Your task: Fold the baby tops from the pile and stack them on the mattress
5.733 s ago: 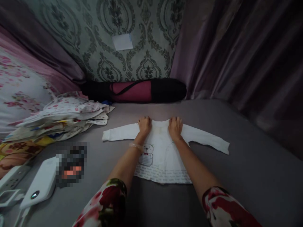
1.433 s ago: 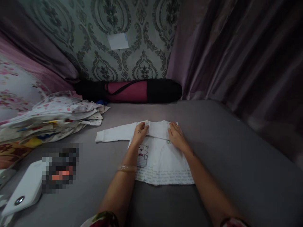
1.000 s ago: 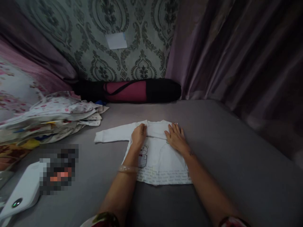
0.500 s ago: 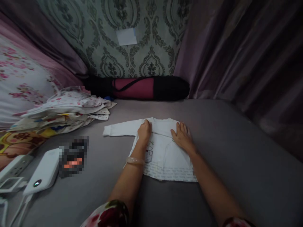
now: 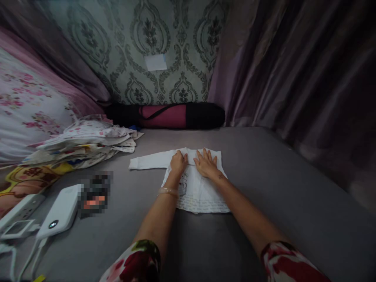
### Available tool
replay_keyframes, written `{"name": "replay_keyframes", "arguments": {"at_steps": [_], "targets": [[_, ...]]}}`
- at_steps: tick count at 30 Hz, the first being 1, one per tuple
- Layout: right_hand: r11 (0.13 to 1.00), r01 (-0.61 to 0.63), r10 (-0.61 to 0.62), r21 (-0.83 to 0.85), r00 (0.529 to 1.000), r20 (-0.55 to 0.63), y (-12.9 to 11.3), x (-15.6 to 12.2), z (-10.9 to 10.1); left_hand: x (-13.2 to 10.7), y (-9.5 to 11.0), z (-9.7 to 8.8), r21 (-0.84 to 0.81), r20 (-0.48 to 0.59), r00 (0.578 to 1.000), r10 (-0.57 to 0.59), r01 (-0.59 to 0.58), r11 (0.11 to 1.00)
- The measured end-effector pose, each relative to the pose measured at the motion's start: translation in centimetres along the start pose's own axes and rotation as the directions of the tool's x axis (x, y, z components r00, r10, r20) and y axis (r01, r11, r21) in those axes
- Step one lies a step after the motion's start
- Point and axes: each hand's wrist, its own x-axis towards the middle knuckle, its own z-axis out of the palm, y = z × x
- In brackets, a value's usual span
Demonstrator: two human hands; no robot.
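A small white long-sleeved baby shirt (image 5: 192,196) lies on the grey bed surface, with a bear-like print on its front and rows of lettering along the hem. One sleeve (image 5: 151,159) stretches out to the left; the other is folded in across the chest. My left hand (image 5: 178,163) is closed on the shirt near its left shoulder, fingers curled in at the cloth. Flat on the upper chest, over the folded sleeve, rests my right hand (image 5: 207,163) with its fingers spread. Both forearms cover parts of the shirt's sides.
A clothes pile (image 5: 96,137) lies at the left beside a floral pillow or cloth (image 5: 32,105). Nearer are a white power bank (image 5: 60,211), cables, a power strip (image 5: 22,209) and a blurred dark item (image 5: 95,196). A black-and-red long bag (image 5: 164,116) lies along the wall.
My right hand has slid left from the shirt's right shoulder onto the upper chest. My left hand stays near the left shoulder. The camera view has shifted slightly.
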Motion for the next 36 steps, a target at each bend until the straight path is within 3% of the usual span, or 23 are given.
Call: {"name": "replay_keyframes", "arguments": {"at_steps": [4, 10, 16, 22, 26, 30, 34, 36], "targets": [[0.997, -0.068, 0.068, 0.021, 0.998, 0.003, -1.6, -0.5, 1.6, 0.3, -0.6, 0.1, -0.026, 0.019, 0.999, 0.035, -0.034, 0.999], [0.997, -0.076, 0.076, 0.001, 0.997, -0.013, -1.4, -0.2, 2.1, 0.8, -1.3, 0.0, -0.132, 0.064, 0.997, 0.035, -0.027, 0.991], [0.994, -0.110, 0.110, -0.001, 0.990, 0.083, -1.8, 0.0, 1.0, 0.2, -3.4, -3.0, -0.385, 0.086, 0.996, -0.033, 0.064, 0.921], [0.989, 0.142, -0.144, -0.036, 0.988, -0.057, -4.3, 0.1, 1.9, -0.2, -8.9, -5.6, -0.369, 0.000, 0.978, -0.210, 0.195, 0.909], [0.982, 0.188, -0.188, -0.022, 0.982, -0.001, -5.2, 0.2, 3.6, 0.2, -11.5, -6.4, -0.338, -0.049, 0.938, -0.343, 0.307, 0.889], [0.983, 0.178, -0.178, -0.044, 0.984, 0.004, -5.1, 0.3, 4.0, 0.0, -13.0, -7.8, -0.264, -0.184, 0.892, -0.413, 0.360, 0.895], [0.985, 0.165, -0.164, -0.048, 0.986, 0.037, -5.6, 0.5, 3.0, -0.9, -14.0, -8.7, -0.193, -0.343, 0.770, -0.538, 0.503, 0.843], [0.986, 0.158, -0.157, -0.048, 0.987, 0.022, -6.1, 0.8, 2.5, -1.2, -14.3, -8.7, -0.184, -0.357, 0.721, -0.594, 0.569, 0.801]]}}
